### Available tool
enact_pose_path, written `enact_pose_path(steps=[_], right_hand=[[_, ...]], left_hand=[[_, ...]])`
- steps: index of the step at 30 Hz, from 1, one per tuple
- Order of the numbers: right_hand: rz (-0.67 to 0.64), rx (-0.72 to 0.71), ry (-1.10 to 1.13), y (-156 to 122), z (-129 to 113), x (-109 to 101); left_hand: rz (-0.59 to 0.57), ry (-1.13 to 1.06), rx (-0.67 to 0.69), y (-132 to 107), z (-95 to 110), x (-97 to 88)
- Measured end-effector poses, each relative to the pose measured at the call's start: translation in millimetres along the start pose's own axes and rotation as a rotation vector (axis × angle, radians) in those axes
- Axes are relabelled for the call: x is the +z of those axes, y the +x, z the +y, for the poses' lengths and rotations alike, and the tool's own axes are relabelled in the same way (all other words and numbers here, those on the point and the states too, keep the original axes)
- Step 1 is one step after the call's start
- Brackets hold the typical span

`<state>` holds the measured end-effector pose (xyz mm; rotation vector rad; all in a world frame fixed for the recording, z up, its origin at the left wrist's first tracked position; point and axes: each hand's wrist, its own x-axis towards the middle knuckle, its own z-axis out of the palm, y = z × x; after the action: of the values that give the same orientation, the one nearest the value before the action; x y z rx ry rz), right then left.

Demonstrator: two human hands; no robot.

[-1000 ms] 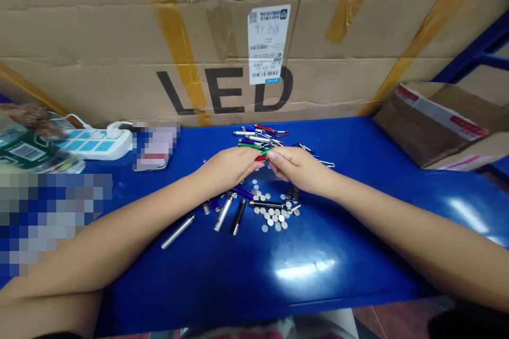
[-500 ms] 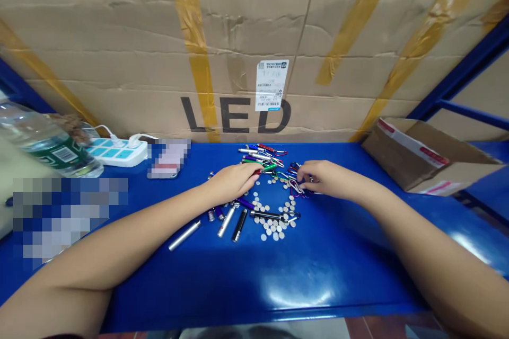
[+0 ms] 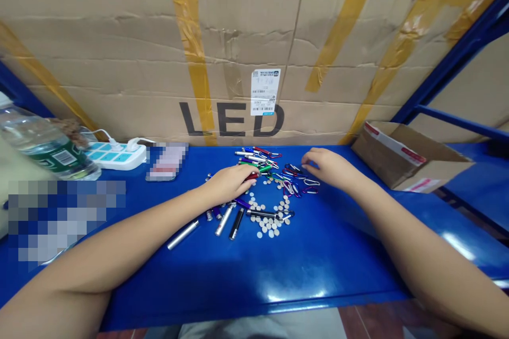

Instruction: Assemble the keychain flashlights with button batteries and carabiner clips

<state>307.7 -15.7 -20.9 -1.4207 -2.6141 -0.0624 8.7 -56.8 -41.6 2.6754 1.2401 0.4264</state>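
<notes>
My left hand (image 3: 227, 185) is closed around a small red penlight (image 3: 252, 176), whose end shows past the fingertips. My right hand (image 3: 328, 168) hovers just beyond a loose group of coloured carabiner clips (image 3: 292, 188), fingers bent and apart, with nothing visible in them. Small round button cells (image 3: 271, 225) lie scattered between and in front of the hands. A black penlight (image 3: 261, 213) with a clip rests across them. Near my left wrist lie a silver penlight (image 3: 224, 221), a black tube (image 3: 236, 224) and a bare silver tube (image 3: 183, 234).
Several penlights with clips (image 3: 258, 154) lie at the back of the blue table (image 3: 222, 275). An open cardboard box (image 3: 397, 161) stands right. A power strip (image 3: 119, 155), a water bottle (image 3: 59, 151) and a phone (image 3: 165, 164) are left. A large carton (image 3: 135, 63) walls off the back.
My right hand has lifted off the carabiner clips and moved back and right, its fingers opening. A purple clip now lies apart on the table. My left hand keeps the red penlight.
</notes>
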Motion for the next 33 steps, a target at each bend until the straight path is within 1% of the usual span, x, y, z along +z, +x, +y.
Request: enact_pose_path(steps=[3,5,7,10,13,17,21,23,26,29,33], right_hand=[[0.024,-0.043,0.010,3,-3,11],[0.011,-0.094,0.032,4,-7,17],[0.013,-0.112,0.051,4,-10,22],[0.031,-0.096,0.082,5,-15,24],[0.074,-0.072,0.137,7,-23,21],[0.141,-0.045,0.261,8,-50,13],[0.156,-0.071,0.320,7,-85,7],[0.153,-0.076,0.299,6,-98,7],[0.136,-0.037,0.206,8,-110,7],[0.087,-0.017,0.057,15,-116,8],[0.025,-0.032,-0.085,25,-118,8]], left_hand=[[0.019,0.012,0.020,0,0,0.9],[0.031,0.004,0.026,0,0,1.5],[0.040,-0.004,0.027,0,1,2.0],[0.040,-0.009,0.024,0,2,2.1],[0.048,-0.057,0.003,-1,4,0.7],[0.132,-0.168,-0.083,-3,10,-3.4],[0.203,-0.261,-0.142,2,17,-4.8],[0.218,-0.300,-0.152,5,19,-3.2],[0.248,-0.332,-0.169,9,18,-0.6],[0.276,-0.346,-0.181,10,16,-1.2],[0.279,-0.331,-0.177,11,15,-4.9]])
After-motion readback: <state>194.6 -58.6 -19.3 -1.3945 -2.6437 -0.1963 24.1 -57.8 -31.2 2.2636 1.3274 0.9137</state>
